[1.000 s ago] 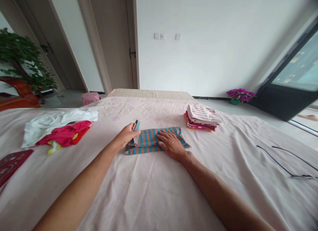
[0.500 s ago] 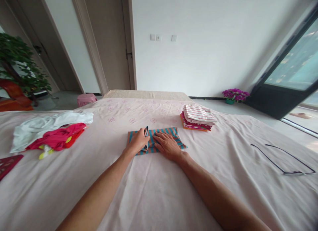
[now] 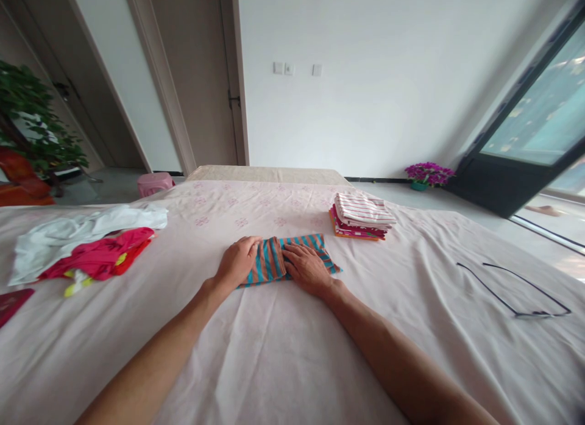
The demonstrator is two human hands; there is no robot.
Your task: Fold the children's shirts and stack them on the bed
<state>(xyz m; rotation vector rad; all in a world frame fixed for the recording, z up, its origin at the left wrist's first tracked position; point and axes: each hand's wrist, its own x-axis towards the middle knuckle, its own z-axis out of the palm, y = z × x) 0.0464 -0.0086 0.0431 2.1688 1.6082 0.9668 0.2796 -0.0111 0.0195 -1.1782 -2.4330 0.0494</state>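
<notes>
A teal and brown striped cloth lies folded on the pale pink bed sheet in the middle of the head view. My left hand rests on the cloth's left part, fingers curved over the folded edge and pressing it down. My right hand lies flat on the cloth's right part with its fingers stretched out. The two hands are close together, almost touching over the cloth.
A stack of folded striped clothes sits behind and to the right. Unfolded white and pink garments lie at the left. A black cable loops at the right. A dark red item shows at the left edge.
My left hand has carried the cloth's left end over to the right and laid it down, so the cloth is now narrower. My right hand has stayed pressed on it.
</notes>
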